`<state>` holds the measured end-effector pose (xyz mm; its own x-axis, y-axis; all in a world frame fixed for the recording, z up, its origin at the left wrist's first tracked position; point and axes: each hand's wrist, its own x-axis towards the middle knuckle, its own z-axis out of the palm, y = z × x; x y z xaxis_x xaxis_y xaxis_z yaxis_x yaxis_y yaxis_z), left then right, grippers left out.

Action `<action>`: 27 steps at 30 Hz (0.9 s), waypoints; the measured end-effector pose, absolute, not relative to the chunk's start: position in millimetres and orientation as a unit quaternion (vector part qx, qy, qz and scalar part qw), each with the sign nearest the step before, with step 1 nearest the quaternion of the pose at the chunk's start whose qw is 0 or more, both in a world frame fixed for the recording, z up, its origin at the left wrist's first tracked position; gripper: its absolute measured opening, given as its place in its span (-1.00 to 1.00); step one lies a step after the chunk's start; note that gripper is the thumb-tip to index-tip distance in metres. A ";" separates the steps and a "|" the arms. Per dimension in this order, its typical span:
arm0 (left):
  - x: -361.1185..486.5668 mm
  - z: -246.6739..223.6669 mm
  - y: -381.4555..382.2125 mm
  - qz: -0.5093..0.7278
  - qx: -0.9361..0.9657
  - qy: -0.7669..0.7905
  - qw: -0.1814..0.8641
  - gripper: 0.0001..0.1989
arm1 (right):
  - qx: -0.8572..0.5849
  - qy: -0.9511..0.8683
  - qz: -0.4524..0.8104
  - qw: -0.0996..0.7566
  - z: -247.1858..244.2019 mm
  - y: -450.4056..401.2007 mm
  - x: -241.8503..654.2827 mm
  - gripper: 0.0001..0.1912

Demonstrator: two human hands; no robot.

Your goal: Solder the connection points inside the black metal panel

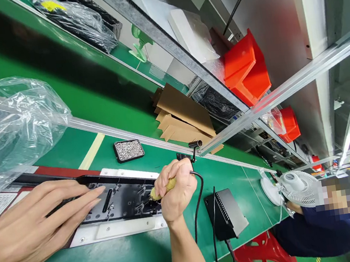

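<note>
Right hand (176, 189) gripped a corded electric screwdriver (162, 190), tip on the black panel (119, 197) at lower centre; left hand (35, 224) lay flat, fingers spread, steadying it. Fastening looked midway, with screws waiting in the tray (128, 150).

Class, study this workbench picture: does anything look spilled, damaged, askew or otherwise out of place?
Nothing stands out. The left hand lies flat on the black panel, the right hand grips a corded tool against it, and the screws stay inside their small tray.
</note>
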<state>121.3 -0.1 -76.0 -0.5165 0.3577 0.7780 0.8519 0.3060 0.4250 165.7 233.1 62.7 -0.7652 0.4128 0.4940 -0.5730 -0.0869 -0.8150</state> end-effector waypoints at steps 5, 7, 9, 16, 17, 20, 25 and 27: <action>122.8 -33.5 21.9 -0.489 -0.379 -0.755 0.217 -0.57 | 0.049 -0.601 0.733 0.314 59.9 235.7 167.0 -0.45; 121.5 -7.7 40.5 -0.521 -0.342 -0.767 0.154 -0.88 | 0.037 -0.605 0.734 0.307 57.8 236.8 168.2 -0.44; 118.7 16.4 62.4 -0.539 -0.300 -0.785 0.061 -0.67 | 0.038 -0.610 0.732 0.301 56.0 238.0 169.6 -0.46; 117.6 50.5 122.3 -0.605 -0.338 -0.704 -0.154 -0.21 | 0.060 -0.741 0.551 0.379 63.6 250.0 173.7 -0.50; 118.5 51.3 126.4 -0.611 -0.352 -0.687 -0.177 -0.17 | 0.063 -0.753 0.539 0.372 65.6 251.9 174.1 -0.51; 120.7 55.2 134.3 -0.635 -0.368 -0.642 -0.221 -0.12 | 0.060 -0.779 0.522 0.342 69.2 256.5 175.6 -0.54; 123.7 67.5 141.5 -0.671 -0.366 -0.615 -0.195 -0.15 | 0.049 -0.799 0.501 0.329 70.6 261.4 176.8 -0.56; 124.5 71.4 143.5 -0.685 -0.352 -0.607 -0.197 -0.21 | 0.059 -0.805 0.490 0.330 72.1 262.3 176.7 -0.56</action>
